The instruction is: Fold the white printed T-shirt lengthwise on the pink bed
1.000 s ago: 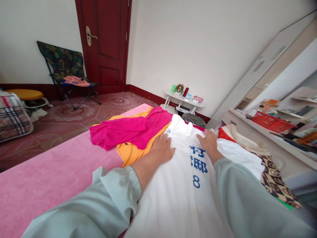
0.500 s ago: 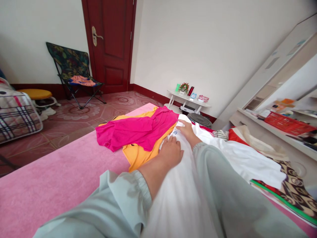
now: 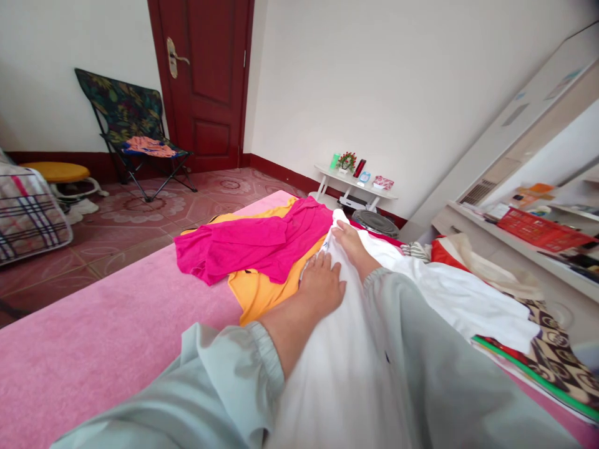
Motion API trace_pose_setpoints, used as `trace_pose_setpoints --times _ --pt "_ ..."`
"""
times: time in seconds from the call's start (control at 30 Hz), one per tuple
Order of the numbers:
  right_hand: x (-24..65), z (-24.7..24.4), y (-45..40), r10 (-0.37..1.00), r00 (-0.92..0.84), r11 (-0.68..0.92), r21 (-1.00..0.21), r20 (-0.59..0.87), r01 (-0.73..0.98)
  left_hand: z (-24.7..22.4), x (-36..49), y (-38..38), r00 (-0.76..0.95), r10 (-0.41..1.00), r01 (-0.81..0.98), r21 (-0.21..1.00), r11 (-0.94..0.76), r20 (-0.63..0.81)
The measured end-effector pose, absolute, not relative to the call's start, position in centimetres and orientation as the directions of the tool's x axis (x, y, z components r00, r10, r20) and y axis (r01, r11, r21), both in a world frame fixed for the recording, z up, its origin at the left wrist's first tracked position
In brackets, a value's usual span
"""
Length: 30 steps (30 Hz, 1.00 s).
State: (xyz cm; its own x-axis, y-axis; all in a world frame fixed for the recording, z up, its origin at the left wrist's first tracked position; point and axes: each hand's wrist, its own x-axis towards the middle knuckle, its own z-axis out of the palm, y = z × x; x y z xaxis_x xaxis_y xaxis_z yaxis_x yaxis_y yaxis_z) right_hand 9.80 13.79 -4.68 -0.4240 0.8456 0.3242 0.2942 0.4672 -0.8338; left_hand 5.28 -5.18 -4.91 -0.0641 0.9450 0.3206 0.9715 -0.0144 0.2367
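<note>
A white garment [image 3: 337,362] runs from the near edge up the middle of the view, with small blue marks near its far end. My left hand [image 3: 322,285] lies on it with the fingers spread. My right hand [image 3: 349,242] is at its far end, fingers closed on the white cloth, which bunches up there. Left of both hands, a bright pink garment [image 3: 253,243] lies over a yellow garment [image 3: 266,298]. More white cloth [image 3: 468,299] spreads to the right of my right sleeve.
Everything lies on a pink bedspread [image 3: 116,318]. Patterned cloth [image 3: 561,349] is at the right, beside a shelf with a red basket [image 3: 538,229]. Beyond stand a small white table [image 3: 350,181], a folding chair [image 3: 126,112] and a yellow stool [image 3: 58,171].
My right hand has closed on the far end of the white garment, which now stands up in a bunch. My left hand stays nearly in place. The view has shifted slightly.
</note>
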Motion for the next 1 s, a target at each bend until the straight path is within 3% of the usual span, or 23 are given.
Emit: trace_pose_setpoints --times 0.07,0.13,0.2,0.27,0.37,0.43,0.53,0.6,0.7,0.87,1.0 --pt "11.4 -4.3 13.5 0.837 -0.385 0.526 -0.766 0.389 0.37 -5.0 5.3 -5.1 -0.068 0.943 0.972 0.234 -0.011 0.326" --pt "13.9 -4.0 13.6 0.834 -0.394 0.551 -0.609 0.386 0.57 -5.2 5.3 -5.1 -0.066 0.938 0.973 0.232 -0.015 0.34" --pt "16.7 -4.0 13.9 0.869 -0.41 0.493 -0.412 0.276 0.766 -5.3 5.2 -5.1 -0.062 0.937 0.972 0.233 -0.021 0.344" --pt "19.1 -4.1 14.1 0.913 -0.379 0.407 -0.305 0.148 0.861 -5.3 5.1 -5.1 -0.059 0.941 0.971 0.238 -0.023 0.332" --pt "21.2 -4.2 13.5 0.93 -0.281 0.335 -0.23 0.238 0.914 -5.4 5.0 -4.9 -0.054 0.95 0.968 0.251 -0.026 0.306" --pt "22.1 -4.3 12.5 0.894 -0.336 0.388 -0.139 0.296 0.911 -5.4 4.9 -4.7 -0.047 0.955 0.967 0.252 -0.029 0.292" --pt "23.5 -4.2 10.3 0.873 -0.478 0.484 -0.054 0.1 0.873 -5.4 4.7 -4.6 -0.03 0.962 0.971 0.236 -0.036 0.271" --pt "24.7 -4.0 8.5 0.892 -0.453 0.452 -0.041 -0.013 0.891 -5.5 4.6 -4.6 -0.018 0.964 0.974 0.221 -0.043 0.265" --pt "26.0 -3.3 4.6 0.89 -0.45 0.455 -0.068 0.075 0.888 -5.5 4.5 -4.6 0.004 0.965 0.977 0.205 -0.06 0.262" --pt "25.7 -2.6 -6.8 0.715 -0.629 0.698 -0.25 0.306 0.671 -5.4 4.4 -5.1 0.051 0.971 0.978 0.183 -0.096 0.234" --pt "23.9 -1.4 -16.2 0.616 -0.737 0.764 -0.437 0.277 0.475 -5.0 3.8 -6.5 0.132 0.979 0.974 0.164 -0.158 0.158"
